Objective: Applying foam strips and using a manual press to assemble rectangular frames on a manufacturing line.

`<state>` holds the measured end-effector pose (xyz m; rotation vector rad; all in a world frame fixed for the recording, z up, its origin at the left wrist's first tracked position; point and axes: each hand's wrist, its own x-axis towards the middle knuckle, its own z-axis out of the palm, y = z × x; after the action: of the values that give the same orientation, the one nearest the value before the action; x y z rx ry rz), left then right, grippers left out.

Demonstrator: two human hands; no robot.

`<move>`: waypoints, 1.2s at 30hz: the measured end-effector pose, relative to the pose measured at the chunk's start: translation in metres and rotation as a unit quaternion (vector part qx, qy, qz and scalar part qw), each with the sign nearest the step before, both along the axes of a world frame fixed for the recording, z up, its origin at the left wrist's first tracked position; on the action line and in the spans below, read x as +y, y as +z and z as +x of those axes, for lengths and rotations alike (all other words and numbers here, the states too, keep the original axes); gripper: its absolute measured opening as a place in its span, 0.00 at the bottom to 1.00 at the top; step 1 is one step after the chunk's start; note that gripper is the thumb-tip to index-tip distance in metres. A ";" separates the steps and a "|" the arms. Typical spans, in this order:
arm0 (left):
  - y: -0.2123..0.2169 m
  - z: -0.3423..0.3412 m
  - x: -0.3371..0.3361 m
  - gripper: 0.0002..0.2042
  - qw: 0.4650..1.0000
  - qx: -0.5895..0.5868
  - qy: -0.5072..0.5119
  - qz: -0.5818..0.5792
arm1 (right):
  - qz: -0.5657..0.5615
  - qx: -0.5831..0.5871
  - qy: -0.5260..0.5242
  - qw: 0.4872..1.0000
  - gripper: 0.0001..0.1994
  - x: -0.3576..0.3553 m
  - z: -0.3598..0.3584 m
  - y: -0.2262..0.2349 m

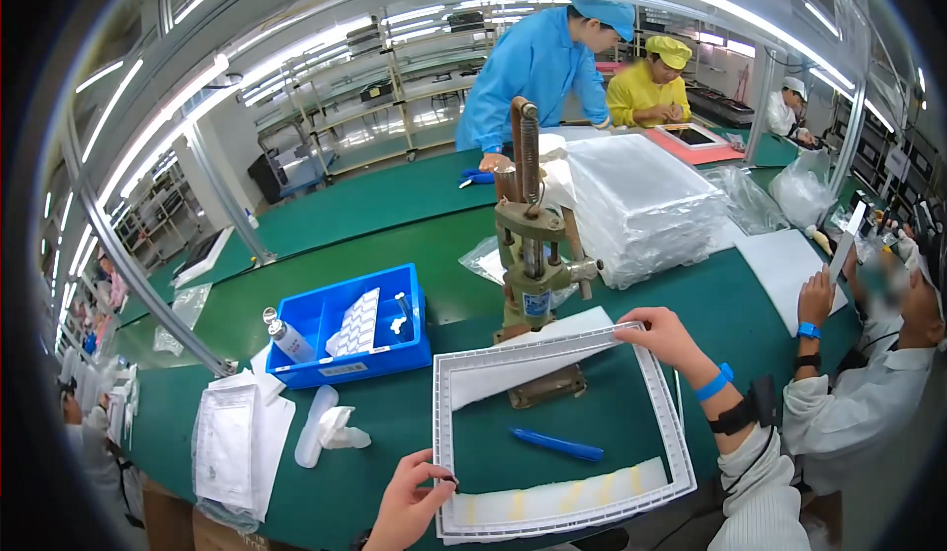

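A: So, where is the white frame (562, 423) sitting?

B: Flat on the green bench (395, 206), right in front of the person, ringed around the base of the hand press (533, 255). A blue pen (557, 444) lies inside its opening, and a white foam sheet with yellow tape strips runs along the near rail.

A: And the hands?

B: The left hand (409, 502) is curled at the near-left corner, fingers closed with a small dark tip pinched between them; whether it also grips the rail I cannot tell. The right hand (663, 339) is closed lightly over the far-right corner, fingers folded on the top rail.

A: How would it handle, do you think?

B: Light, I'd judge, and thin. A hollow rectangle like that probably twists and bows if lifted by one side, and the smooth plastic looks a bit slick. Opposite corners, as now, seem the safest hold.

A: Anything close by?

B: A blue bin (340, 334) with white parts and a small bottle (286, 339) to the left, and stacked bagged sheets (641, 206) behind the press.
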<state>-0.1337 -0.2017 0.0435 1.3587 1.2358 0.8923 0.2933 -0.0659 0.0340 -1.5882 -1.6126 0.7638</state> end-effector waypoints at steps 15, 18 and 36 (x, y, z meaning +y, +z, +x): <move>-0.023 0.016 0.010 0.06 0.998 0.024 0.042 -0.049 | -0.020 0.039 -0.067 0.997 0.27 0.034 -0.001 -0.059; -0.023 0.017 0.012 0.06 0.998 0.043 0.040 -0.035 | -0.076 0.329 -0.031 0.941 0.23 0.044 0.003 -0.071; -0.045 0.027 0.009 0.02 0.988 -0.073 0.134 -0.017 | -0.273 0.357 -0.080 0.890 0.18 0.022 0.011 -0.056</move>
<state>-0.1068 -0.1929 -0.0015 1.0942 1.3313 1.1314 0.3038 -0.0436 -0.0220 -1.5003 -0.7490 1.5834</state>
